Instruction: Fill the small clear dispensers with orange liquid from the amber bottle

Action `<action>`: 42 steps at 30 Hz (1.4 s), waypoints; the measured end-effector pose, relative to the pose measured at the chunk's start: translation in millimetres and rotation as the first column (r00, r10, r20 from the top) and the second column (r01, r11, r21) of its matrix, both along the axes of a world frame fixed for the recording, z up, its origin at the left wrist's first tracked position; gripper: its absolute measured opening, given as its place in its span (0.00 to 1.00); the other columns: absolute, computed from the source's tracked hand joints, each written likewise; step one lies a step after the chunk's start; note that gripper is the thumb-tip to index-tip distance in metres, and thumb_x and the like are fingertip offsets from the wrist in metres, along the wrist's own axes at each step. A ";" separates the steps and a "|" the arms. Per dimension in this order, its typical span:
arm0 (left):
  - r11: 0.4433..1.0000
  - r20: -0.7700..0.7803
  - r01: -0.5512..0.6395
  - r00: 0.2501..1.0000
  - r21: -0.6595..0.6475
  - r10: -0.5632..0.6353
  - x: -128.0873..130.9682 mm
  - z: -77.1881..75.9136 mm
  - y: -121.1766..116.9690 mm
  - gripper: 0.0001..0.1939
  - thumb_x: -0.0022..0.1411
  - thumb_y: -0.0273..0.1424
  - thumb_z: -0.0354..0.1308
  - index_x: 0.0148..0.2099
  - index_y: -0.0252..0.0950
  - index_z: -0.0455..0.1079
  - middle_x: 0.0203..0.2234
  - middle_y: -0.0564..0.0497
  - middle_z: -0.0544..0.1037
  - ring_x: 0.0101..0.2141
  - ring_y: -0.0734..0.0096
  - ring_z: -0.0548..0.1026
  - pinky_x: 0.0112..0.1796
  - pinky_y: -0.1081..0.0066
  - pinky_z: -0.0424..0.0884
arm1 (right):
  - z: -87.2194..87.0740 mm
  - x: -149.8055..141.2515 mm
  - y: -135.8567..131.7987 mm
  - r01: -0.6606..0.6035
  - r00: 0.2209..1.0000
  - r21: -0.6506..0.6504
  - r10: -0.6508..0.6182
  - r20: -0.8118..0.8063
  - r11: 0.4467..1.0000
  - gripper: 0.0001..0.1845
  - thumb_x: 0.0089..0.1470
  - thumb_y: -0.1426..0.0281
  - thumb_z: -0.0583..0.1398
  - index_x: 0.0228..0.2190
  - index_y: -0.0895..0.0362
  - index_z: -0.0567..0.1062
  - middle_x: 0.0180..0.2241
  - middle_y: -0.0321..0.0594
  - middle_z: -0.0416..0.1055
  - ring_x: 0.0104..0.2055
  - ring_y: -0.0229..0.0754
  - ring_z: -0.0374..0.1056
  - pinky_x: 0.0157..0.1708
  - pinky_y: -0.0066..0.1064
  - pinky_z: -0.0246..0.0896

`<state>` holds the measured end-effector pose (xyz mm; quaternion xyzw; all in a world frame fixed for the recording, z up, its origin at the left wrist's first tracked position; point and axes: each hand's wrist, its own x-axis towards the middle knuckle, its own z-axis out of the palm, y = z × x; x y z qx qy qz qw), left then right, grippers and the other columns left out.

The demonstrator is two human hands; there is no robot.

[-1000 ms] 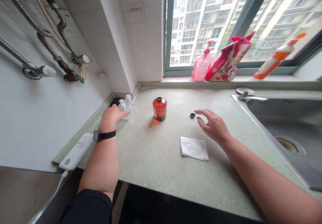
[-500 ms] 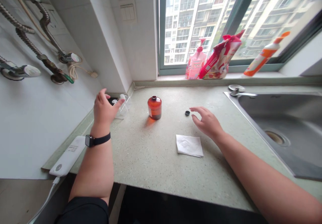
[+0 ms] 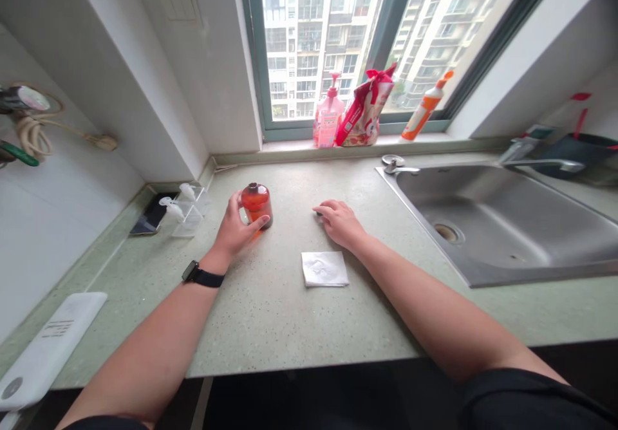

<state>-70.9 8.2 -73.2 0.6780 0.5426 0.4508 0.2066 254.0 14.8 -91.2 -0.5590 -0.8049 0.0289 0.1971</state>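
My left hand point(image 3: 234, 232) is wrapped round an amber bottle point(image 3: 257, 201) that stands upright on the counter, its thumb across the near side and its fingers behind. The bottle's neck is uncapped, and dark liquid shows low inside. To the right, my right hand point(image 3: 342, 224) rests low over the counter with its fingertips closed on the small black bottle cap point(image 3: 318, 212), which the fingers mostly hide. A folded white tissue point(image 3: 325, 269) lies nearer to me, just below the right hand.
Clear plastic holder point(image 3: 189, 219) with white pump heads stands beside a dark phone point(image 3: 149, 216) on the left. A white power bank point(image 3: 51, 346) lies at the front left. The steel sink point(image 3: 502, 275) is at right. Pink pump bottle point(image 3: 329, 121), red bag point(image 3: 367, 111) and orange-white bottle point(image 3: 425, 111) line the sill.
My left hand has come from the clear holder to the bottle and taken hold of it. My right hand has closed in on the black cap. The view has turned right.
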 end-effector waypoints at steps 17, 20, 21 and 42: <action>0.959 -0.017 0.284 0.959 -0.011 -0.284 24.6 4.8 -22.5 0.42 0.63 0.49 0.70 0.72 0.40 0.60 0.65 0.38 0.75 0.62 0.51 0.76 0.65 0.51 0.70 | 23.4 -8.3 -15.9 -0.089 0.857 0.153 0.154 -0.491 0.984 0.11 0.68 0.65 0.59 0.46 0.49 0.82 0.46 0.44 0.78 0.52 0.50 0.75 0.57 0.46 0.71; 0.938 -0.037 0.346 0.938 0.020 -0.345 31.3 4.6 -26.9 0.41 0.65 0.48 0.69 0.72 0.39 0.61 0.67 0.36 0.73 0.64 0.50 0.75 0.66 0.51 0.69 | 29.2 -15.0 -19.7 -0.070 0.701 0.107 0.125 -0.702 0.992 0.12 0.65 0.57 0.63 0.46 0.49 0.79 0.47 0.43 0.79 0.51 0.48 0.76 0.56 0.47 0.74; 0.934 -0.042 0.356 0.934 0.026 -0.354 33.5 3.5 -28.0 0.41 0.65 0.48 0.69 0.72 0.39 0.61 0.67 0.36 0.73 0.64 0.49 0.75 0.66 0.52 0.69 | 30.8 -18.6 -21.2 -0.070 0.644 0.077 0.104 -0.758 0.995 0.14 0.64 0.54 0.64 0.45 0.49 0.78 0.47 0.42 0.80 0.50 0.47 0.77 0.56 0.47 0.74; 0.878 -0.198 0.445 0.890 0.178 -0.411 49.0 -12.5 -35.8 0.43 0.70 0.49 0.66 0.76 0.40 0.54 0.66 0.32 0.73 0.64 0.41 0.75 0.62 0.42 0.74 | 58.2 -65.4 -48.2 -0.190 0.517 0.178 0.253 -0.818 0.965 0.09 0.65 0.60 0.67 0.45 0.47 0.83 0.48 0.40 0.85 0.53 0.48 0.80 0.59 0.49 0.73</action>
